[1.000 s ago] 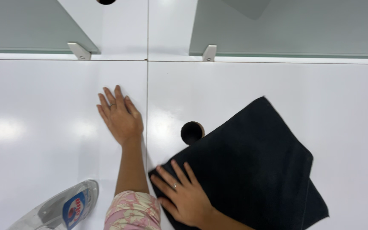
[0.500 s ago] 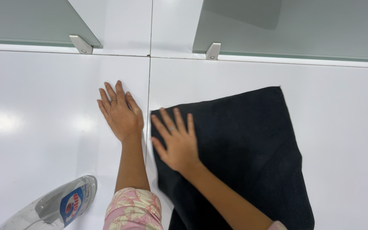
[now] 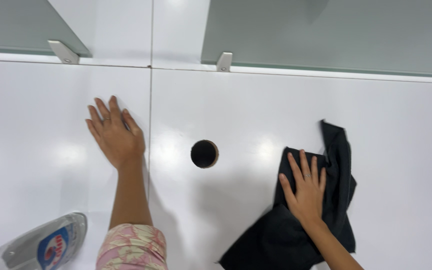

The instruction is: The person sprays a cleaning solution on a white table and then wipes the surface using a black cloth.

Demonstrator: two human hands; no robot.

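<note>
1. Watching from the head view, I see the right hand pressed flat on the black cloth, fingers spread, at the near right of the white desk. It grips nothing; the palm simply bears down on the fabric.

2. A second ago the cloth lay near the middle, its edge beside the round hole. Half a second ago it covered that hole, with the right hand on it close to the left hand. Now it sits well to the right, bunched and folded, and the hole shows again, apart from the fabric.

3. I judge this as a wiping stroke carried across the surface from the middle to the right, so the area around the hole has been passed over.

4. The left hand lies flat and open on the desk, left of the seam between the two panels, holding nothing. It has barely shifted across the three views; I take it as bracing.

5. At the near left edge a clear bottle with a blue and red label lies partly out of frame, touched by neither hand.

6. Along the far side run frosted glass panels in small brackets.
</note>
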